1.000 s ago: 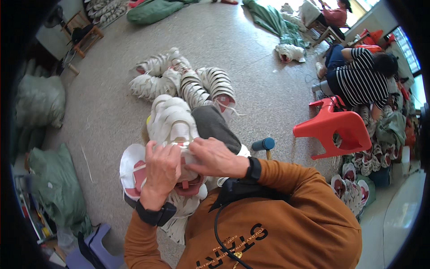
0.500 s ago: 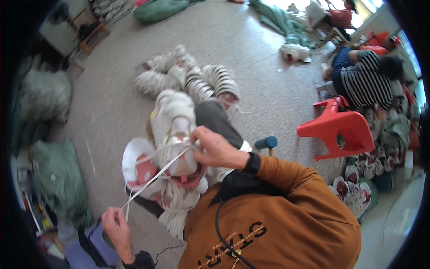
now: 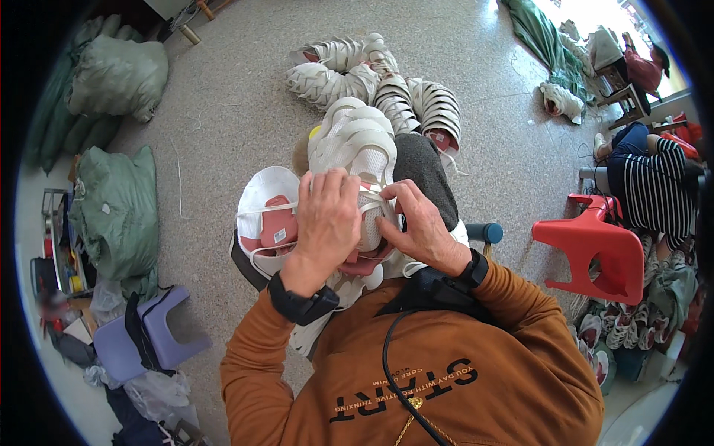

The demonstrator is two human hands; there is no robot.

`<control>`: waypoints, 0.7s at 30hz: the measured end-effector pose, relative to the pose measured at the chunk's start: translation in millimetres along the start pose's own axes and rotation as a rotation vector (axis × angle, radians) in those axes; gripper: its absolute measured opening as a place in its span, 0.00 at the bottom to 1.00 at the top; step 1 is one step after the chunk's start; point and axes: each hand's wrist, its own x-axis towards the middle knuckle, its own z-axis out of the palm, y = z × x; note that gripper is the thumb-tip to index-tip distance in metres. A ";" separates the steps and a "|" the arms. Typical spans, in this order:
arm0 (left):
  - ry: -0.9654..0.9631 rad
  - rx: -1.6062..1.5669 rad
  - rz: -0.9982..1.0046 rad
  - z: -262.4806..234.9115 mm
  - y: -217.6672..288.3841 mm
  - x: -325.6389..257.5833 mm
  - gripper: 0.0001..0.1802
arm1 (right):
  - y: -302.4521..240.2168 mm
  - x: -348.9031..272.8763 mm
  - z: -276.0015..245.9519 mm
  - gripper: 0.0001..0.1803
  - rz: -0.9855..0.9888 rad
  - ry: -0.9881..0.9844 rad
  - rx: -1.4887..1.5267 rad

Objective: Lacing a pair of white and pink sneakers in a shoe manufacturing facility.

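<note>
A white chunky sneaker (image 3: 355, 126) lies in my lap, toe pointing away from me, with a pink lining at its opening. My left hand (image 3: 329, 215) bends over the left side of its lacing, fingers closed on the white shoelace (image 3: 264, 210), which trails out leftward. From the right, my right hand (image 3: 424, 229) reaches in with curled fingers at the lace by the eyelets; its thumb rests against the tongue. The left fingertips are partly hidden. Beside the sneaker on the left is a white, rounded piece (image 3: 256, 186) with a pink labelled part (image 3: 280, 221) inside.
Rows of nested white shoe uppers (image 3: 394, 100) lie on the floor ahead. A red plastic stool (image 3: 595, 241) stands right, near a person in a striped top (image 3: 654, 186). Green sacks (image 3: 115, 212) and a purple chair (image 3: 141, 334) are left. More shoes (image 3: 621, 323) crowd the right.
My left hand has come up from the lower left, where it held the lace stretched out, to the sneaker's lacing. Both hands now meet over the shoe. The view has shifted.
</note>
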 end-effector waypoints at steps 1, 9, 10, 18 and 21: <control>-0.061 0.031 0.011 4.2 -1.2 3.8 0.15 | -0.4 -0.1 -1.1 0.22 0.006 0.006 0.002; -0.020 -0.131 0.086 -32.0 -21.7 -3.7 0.20 | 0.7 1.4 -5.0 0.21 -0.030 0.003 -0.031; -0.022 -0.130 0.091 -45.2 -28.1 -5.5 0.20 | 0.5 1.7 -8.4 0.21 -0.029 0.008 -0.030; -0.262 -0.070 0.072 -111.1 -23.3 -14.6 0.16 | -20.1 36.8 -13.9 0.22 -0.349 0.093 -0.248; -0.226 0.001 0.111 -111.8 -19.5 -8.3 0.14 | -11.7 51.2 1.7 0.23 -0.397 0.057 -0.199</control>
